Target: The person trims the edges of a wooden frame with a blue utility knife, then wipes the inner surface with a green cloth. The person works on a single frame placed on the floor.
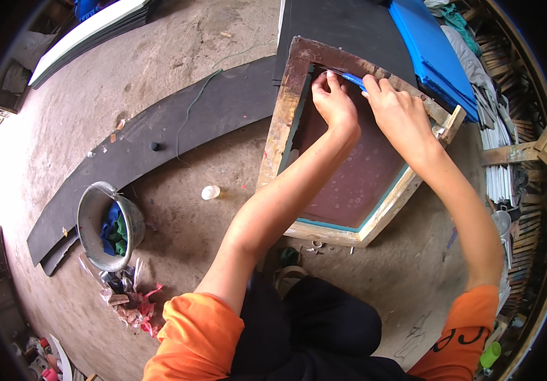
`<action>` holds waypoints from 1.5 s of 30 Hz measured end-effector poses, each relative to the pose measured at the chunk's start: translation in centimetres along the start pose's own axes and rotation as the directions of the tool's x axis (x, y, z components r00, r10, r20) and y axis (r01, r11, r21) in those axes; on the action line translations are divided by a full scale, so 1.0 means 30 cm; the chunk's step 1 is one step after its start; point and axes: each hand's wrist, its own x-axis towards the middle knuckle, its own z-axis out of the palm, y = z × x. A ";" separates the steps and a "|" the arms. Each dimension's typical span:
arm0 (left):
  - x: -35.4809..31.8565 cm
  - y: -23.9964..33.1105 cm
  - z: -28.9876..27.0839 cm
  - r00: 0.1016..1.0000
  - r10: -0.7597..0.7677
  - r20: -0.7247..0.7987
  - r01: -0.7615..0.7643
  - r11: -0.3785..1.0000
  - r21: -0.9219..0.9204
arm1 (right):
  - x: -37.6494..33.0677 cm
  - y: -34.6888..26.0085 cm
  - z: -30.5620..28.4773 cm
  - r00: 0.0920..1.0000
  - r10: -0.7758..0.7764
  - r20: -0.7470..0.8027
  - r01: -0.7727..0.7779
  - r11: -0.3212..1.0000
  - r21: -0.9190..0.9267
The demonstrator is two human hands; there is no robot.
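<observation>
Lying along the wooden screen frame [286,120] top rail from 10 to 4 o'clock, the blue strip [353,79] is pinched by the right hand [400,111] at its 4 o'clock end, while the left hand [333,101] presses curled fingertips just at 9 o'clock of it.

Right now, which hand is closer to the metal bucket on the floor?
Left. The left hand presses the wooden frame, on the side toward the bucket; the right hand works farther across.

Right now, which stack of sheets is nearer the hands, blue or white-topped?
The blue stack, lying just beyond the wooden frame by the right hand. The white-topped stack lies far off at upper left.
</observation>
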 end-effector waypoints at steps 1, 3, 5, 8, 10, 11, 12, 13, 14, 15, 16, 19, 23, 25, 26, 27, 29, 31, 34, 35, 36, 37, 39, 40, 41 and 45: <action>0.001 0.001 -0.003 1.000 -0.002 0.005 0.002 0.999 0.040 | -0.005 0.002 -0.005 1.000 0.009 0.015 -0.010 1.000 0.016; 0.006 0.001 -0.008 1.000 0.001 0.007 -0.001 0.993 0.120 | -0.016 0.006 -0.024 0.999 0.024 0.041 -0.026 0.999 0.045; 0.010 -0.005 -0.016 1.000 0.005 0.004 -0.006 0.979 0.203 | -0.018 0.002 -0.032 0.997 0.030 0.064 -0.033 0.998 0.053; 0.030 -0.009 -0.026 0.999 0.044 0.020 -0.047 0.977 0.207 | 0.003 -0.012 -0.031 0.998 0.045 0.052 -0.049 0.996 0.078; 0.025 -0.012 -0.025 1.000 -0.013 0.021 0.009 0.981 0.192 | 0.012 -0.010 -0.025 0.998 0.048 0.048 -0.051 0.996 0.072; 0.022 -0.009 -0.026 0.999 -0.021 0.031 0.015 0.981 0.194 | 0.020 -0.011 -0.020 0.998 0.040 0.047 -0.043 0.997 0.067; 0.018 -0.007 -0.027 0.999 -0.029 0.042 0.021 0.981 0.194 | 0.024 -0.012 -0.017 0.998 0.031 0.047 -0.034 0.998 0.060; 0.017 -0.004 -0.026 0.998 -0.022 0.057 0.011 0.981 0.194 | 0.017 -0.003 -0.020 0.998 0.032 0.054 -0.036 0.997 0.071; 0.022 -0.002 -0.032 0.998 -0.008 0.067 -0.006 0.981 0.194 | 0.009 0.000 -0.029 0.998 0.029 0.057 -0.033 0.997 0.070; 0.029 -0.001 -0.038 0.997 0.006 0.077 -0.021 0.981 0.193 | -0.004 0.002 -0.040 0.998 0.026 0.060 -0.030 0.997 0.069; 0.031 -0.001 -0.047 0.995 0.038 0.088 -0.053 0.984 0.173 | -0.012 0.009 -0.042 0.998 0.023 0.064 -0.027 0.997 0.067; -0.028 -0.021 -0.081 0.989 0.082 0.124 -0.100 0.984 0.147 | -0.061 0.070 0.009 0.995 0.035 0.098 -0.038 0.999 0.027; -0.010 -0.004 -0.115 0.999 -0.001 0.053 -0.011 0.974 0.226 | -0.110 0.079 -0.026 0.993 0.075 0.087 -0.081 0.994 0.073; -0.008 0.007 -0.123 0.995 0.000 0.100 -0.014 0.989 0.145 | -0.131 0.081 -0.046 0.993 0.089 0.074 -0.096 0.990 0.103; -0.010 0.015 -0.122 0.992 -0.001 0.128 -0.012 0.994 0.105 | -0.141 0.086 -0.049 0.993 0.093 0.067 -0.100 0.988 0.118; -0.008 0.024 -0.116 0.991 -0.019 0.134 0.003 0.993 0.118 | -0.151 0.091 -0.051 0.993 0.097 0.060 -0.104 0.986 0.134; -0.003 0.036 -0.110 0.981 -0.051 0.189 0.039 0.997 0.064 | -0.156 0.092 -0.073 0.989 0.134 0.056 -0.142 0.976 0.165; 0.008 0.048 -0.115 0.972 -0.076 0.223 0.071 0.997 0.032 | -0.162 0.094 -0.080 0.983 0.175 0.052 -0.182 0.954 0.237; 0.002 0.058 -0.093 0.974 -0.089 0.207 0.079 0.995 0.057 | -0.190 0.113 -0.068 0.961 0.257 0.098 -0.274 0.866 0.418; 0.005 0.063 -0.085 0.973 -0.074 0.217 0.066 0.997 0.042 | -0.199 0.118 -0.051 0.948 0.287 0.139 -0.318 0.806 0.499; 0.006 0.067 -0.077 0.973 -0.058 0.225 0.049 0.998 0.045 | -0.205 0.122 -0.040 0.932 0.312 0.183 -0.360 0.737 0.572; 0.008 0.071 -0.069 0.971 -0.042 0.234 0.032 0.998 0.048 | -0.211 0.125 -0.036 0.899 0.339 0.275 -0.435 0.631 0.642; 0.020 0.068 -0.060 0.973 -0.030 0.227 0.024 0.999 0.028 | -0.219 0.127 -0.034 0.817 0.348 0.460 -0.572 0.387 0.724; 0.024 0.067 -0.060 0.975 -0.033 0.218 0.026 0.999 0.036 | -0.220 0.130 -0.031 0.804 0.345 0.484 -0.590 0.363 0.721; 0.025 0.063 -0.060 0.977 -0.039 0.209 0.030 0.998 0.046 | -0.222 0.135 -0.026 0.790 0.342 0.509 -0.609 0.339 0.717; 0.030 0.054 -0.064 0.975 -0.059 0.214 0.054 0.998 0.032 | -0.206 0.127 0.002 0.828 0.407 0.386 -0.555 0.495 0.669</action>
